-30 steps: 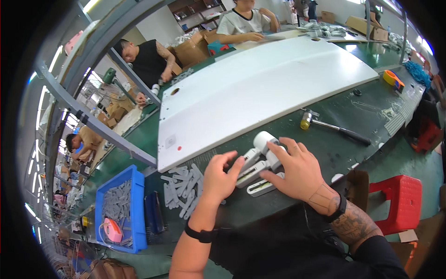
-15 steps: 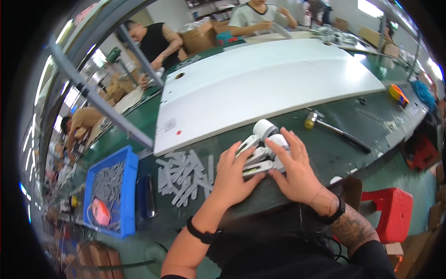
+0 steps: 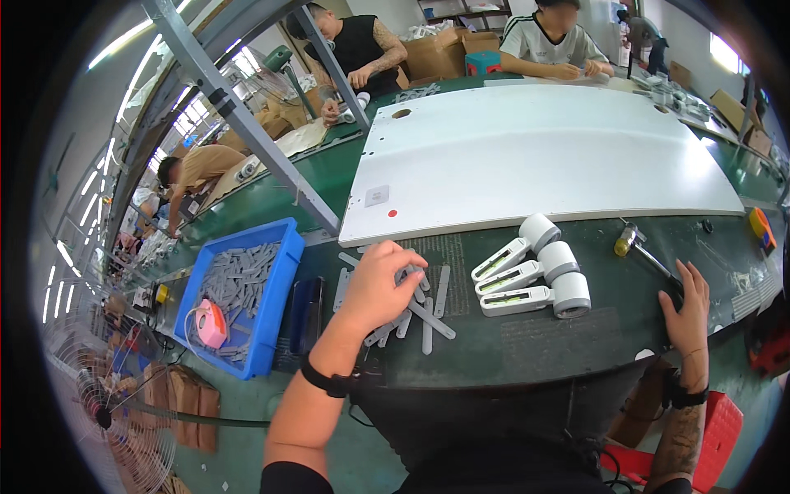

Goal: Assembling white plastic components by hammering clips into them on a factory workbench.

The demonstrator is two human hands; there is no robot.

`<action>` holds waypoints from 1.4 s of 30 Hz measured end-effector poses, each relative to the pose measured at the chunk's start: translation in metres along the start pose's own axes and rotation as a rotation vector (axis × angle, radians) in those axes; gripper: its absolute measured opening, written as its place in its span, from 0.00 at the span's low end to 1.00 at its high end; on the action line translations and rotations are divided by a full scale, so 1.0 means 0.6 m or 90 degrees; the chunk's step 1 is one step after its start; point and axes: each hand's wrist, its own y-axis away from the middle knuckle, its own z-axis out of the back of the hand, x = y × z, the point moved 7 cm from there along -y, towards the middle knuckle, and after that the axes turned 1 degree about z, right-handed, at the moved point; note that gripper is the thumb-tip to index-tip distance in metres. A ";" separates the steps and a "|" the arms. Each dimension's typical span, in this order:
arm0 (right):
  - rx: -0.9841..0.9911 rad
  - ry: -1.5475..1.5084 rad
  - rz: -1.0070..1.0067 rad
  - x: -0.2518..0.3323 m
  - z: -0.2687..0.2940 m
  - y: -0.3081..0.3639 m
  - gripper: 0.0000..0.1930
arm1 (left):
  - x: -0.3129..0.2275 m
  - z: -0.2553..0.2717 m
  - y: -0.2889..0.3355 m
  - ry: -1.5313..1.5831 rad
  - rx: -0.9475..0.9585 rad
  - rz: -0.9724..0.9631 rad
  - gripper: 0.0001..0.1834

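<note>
My left hand (image 3: 374,288) is over a loose pile of flat grey plastic strips (image 3: 428,325), its fingers curled in among them; what they pinch, if anything, is hidden. My right hand (image 3: 690,317) rests at the table's near right, fingers spread, by the handle end of a hammer (image 3: 652,259) with a yellow face. Between the hands, three white arm-shaped parts with round cylindrical ends lie in a row: a far one (image 3: 539,233), a middle one (image 3: 558,259) and a near one (image 3: 570,295). Each has a long slot in its arm.
A white panel (image 3: 535,156) covers the table's far part. At left stand a blue bin (image 3: 284,272) of grey strips holding a pink tape dispenser (image 3: 211,323), and a dark case (image 3: 308,317). A grey post (image 3: 247,123) rises behind. Orange tape (image 3: 761,229) lies far right. Several people work beyond.
Both hands have left the white parts, which now lie side by side. My left hand went left to the strips; my right moved right towards the hammer. The view has shifted.
</note>
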 end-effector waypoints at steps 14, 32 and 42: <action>0.028 0.017 -0.023 -0.017 0.025 0.005 0.15 | -0.083 -0.037 -0.037 0.021 0.040 -0.305 0.09; 0.340 -0.272 -0.011 0.172 0.113 0.091 0.17 | -0.199 -0.139 -0.004 0.098 -0.058 -0.287 0.12; 0.396 -0.372 0.023 0.231 0.114 0.073 0.25 | -0.193 -0.139 -0.014 0.041 0.042 -0.224 0.13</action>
